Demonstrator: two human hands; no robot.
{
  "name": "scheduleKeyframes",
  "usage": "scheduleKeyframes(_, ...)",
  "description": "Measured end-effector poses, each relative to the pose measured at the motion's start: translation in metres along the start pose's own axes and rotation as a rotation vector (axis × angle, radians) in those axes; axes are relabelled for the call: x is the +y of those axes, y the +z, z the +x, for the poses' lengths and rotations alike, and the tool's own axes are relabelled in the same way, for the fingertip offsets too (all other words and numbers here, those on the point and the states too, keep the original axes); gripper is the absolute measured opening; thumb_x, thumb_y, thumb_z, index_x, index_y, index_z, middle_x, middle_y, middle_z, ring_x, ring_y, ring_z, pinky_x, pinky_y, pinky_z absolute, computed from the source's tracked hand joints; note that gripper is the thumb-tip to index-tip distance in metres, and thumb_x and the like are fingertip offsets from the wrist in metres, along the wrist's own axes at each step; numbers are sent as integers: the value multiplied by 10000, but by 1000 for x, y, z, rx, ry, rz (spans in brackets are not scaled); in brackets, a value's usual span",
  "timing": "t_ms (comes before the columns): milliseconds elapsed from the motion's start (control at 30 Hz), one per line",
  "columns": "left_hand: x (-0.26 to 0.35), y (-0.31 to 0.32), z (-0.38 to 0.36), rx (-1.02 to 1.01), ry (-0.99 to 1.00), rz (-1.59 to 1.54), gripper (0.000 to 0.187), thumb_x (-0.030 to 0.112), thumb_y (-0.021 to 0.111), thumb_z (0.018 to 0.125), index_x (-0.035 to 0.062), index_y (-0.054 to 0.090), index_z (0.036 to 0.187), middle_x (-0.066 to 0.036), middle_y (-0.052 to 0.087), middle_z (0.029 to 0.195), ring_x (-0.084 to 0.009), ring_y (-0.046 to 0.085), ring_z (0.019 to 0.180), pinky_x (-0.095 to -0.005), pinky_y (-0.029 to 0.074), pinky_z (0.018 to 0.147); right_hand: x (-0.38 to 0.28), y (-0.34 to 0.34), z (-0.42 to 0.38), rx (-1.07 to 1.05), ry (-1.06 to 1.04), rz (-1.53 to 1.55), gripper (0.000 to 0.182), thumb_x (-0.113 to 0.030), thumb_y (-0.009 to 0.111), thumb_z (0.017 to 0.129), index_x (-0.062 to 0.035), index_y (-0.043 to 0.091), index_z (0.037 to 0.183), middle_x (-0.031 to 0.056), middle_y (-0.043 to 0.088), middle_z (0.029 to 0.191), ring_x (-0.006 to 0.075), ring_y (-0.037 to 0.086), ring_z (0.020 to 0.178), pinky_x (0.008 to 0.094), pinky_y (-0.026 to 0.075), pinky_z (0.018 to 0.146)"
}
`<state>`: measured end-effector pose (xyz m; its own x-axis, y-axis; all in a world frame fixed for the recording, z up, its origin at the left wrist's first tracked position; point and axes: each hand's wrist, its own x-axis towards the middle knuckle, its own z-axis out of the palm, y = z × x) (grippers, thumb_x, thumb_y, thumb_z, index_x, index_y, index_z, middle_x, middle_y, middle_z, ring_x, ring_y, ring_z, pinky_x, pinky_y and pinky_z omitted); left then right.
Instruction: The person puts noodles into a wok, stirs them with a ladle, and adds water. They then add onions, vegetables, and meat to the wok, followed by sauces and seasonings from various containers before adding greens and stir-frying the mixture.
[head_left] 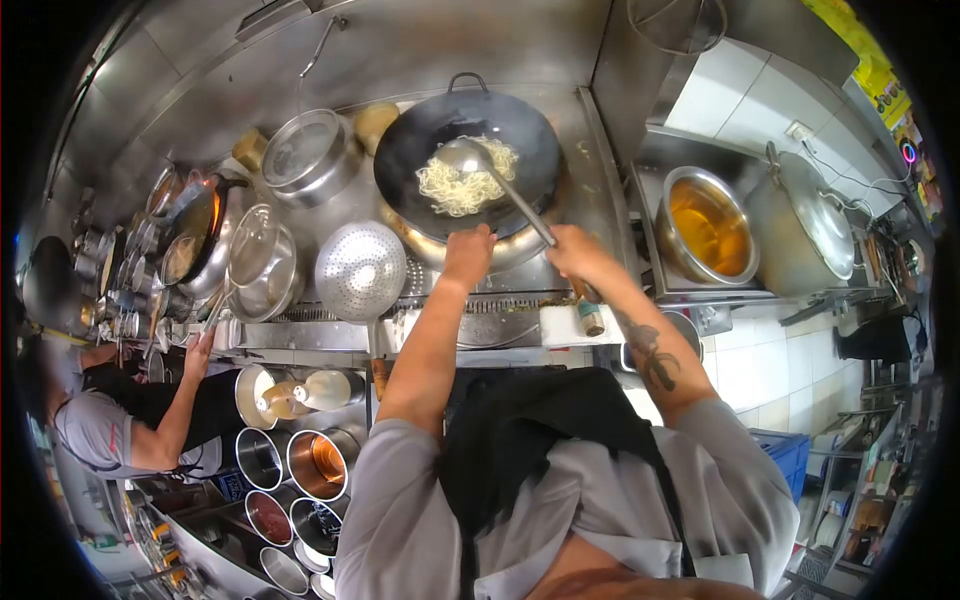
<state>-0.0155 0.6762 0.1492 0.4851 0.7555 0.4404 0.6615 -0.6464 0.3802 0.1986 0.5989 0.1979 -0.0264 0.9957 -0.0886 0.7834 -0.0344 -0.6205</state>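
Note:
A dark wok (400, 150) sits on the burner in front of me, with pale noodles (455, 195) in its middle. My left hand (468, 256) is closed on the near edge of the wok; whether it holds a handle or the rim is hidden by the fingers. In my right hand (580, 254) is the long handle of a ladle (515, 198), which slants down to the left. The ladle's bowl rests on the noodles. Just below my right hand stands a small bottle (591, 320).
Left of the wok are a perforated strainer (360, 270) and a lidded pot (305, 150). A steel bowl of amber liquid (705, 225) and a large lidded pot (810, 225) stand right. Several containers (320, 464) are lower left. Another person (140, 435) works at left near a flaming wok (205, 225).

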Motion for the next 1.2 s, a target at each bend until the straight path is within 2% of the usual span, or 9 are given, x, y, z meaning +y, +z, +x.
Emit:
scheduleKeyframes(67, -3, 2, 3, 5, 7, 22, 201, 218, 576, 891, 52, 541, 781, -167, 608, 647, -366, 609, 656, -485, 448, 634, -16, 7, -2, 104, 68, -61, 235, -83, 571, 777, 38, 578, 979, 305, 620, 890, 457, 597, 908, 469, 465, 842)
scheduleKeyframes(367, -1, 3, -1, -19, 12, 40, 212, 230, 563, 903, 45, 545, 801, -161, 617, 672, -359, 609, 681, -486, 439, 647, 3, -20, -25, -160, 142, 380, 124, -57, 537, 839, 7, 559, 942, 67, 554, 610, 134, 543, 446, 315, 431, 397)
scheduleKeyframes(500, -2, 3, -1, -76, -38, 42, 207, 227, 554, 909, 40, 561, 821, -168, 633, 716, -366, 610, 727, -484, 431, 697, 17, 18, -15, 346, -218, -224, 91, -51, 544, 825, -13, 556, 907, 72, 563, 630, 149, 569, 472, 328, 433, 403)
scheduleKeyframes(700, -2, 2, 2, -24, 14, 40, 203, 222, 578, 892, 49, 535, 796, -161, 612, 654, -361, 603, 655, -482, 443, 648, -30, -36, -33, -196, 205, 278, 206, -118, 579, 796, 53, 602, 908, 226, 645, 749, 379, 655, 711, 433, 515, 669)
scheduleKeyframes(800, -1, 0, -1, -18, 7, 34, 199, 215, 587, 886, 48, 535, 792, -164, 610, 653, -364, 605, 662, -484, 446, 648, -22, -34, -18, -185, 229, 233, 226, -123, 581, 789, 63, 605, 915, 261, 643, 799, 439, 627, 820, 455, 502, 740)
scheduleKeyframes(900, 0, 1, -1, 1, 12, 46, 193, 207, 594, 881, 47, 536, 790, -168, 606, 650, -368, 605, 670, -488, 448, 648, 13, 18, -2, 302, -214, -229, 150, -73, 569, 799, 15, 549, 920, 161, 602, 675, 236, 589, 496, 354, 474, 484)
scheduleKeyframes(1000, 0, 1, -1, 7, 13, 46, 194, 209, 593, 882, 47, 537, 791, -172, 607, 650, -369, 606, 670, -491, 449, 646, 8, 17, -4, 284, -284, -208, 174, -72, 574, 800, 12, 548, 950, 158, 604, 681, 220, 572, 458, 343, 455, 445)
scheduleKeyframes(1100, 0, 1, -1, 19, 33, 48, 199, 217, 590, 884, 48, 538, 792, -173, 611, 653, -368, 607, 658, -490, 453, 640, -25, -20, -27, -76, 2, 42, 197, -94, 585, 775, 37, 606, 920, 256, 641, 775, 387, 649, 722, 443, 502, 660)
scheduleKeyframes(1200, -3, 5, 1, -3, 13, 71, 202, 223, 591, 884, 50, 539, 792, -171, 615, 656, -368, 608, 643, -487, 457, 633, -19, -24, -40, -146, 75, 243, 178, -85, 596, 773, 25, 602, 914, 232, 631, 733, 303, 649, 600, 409, 492, 568)
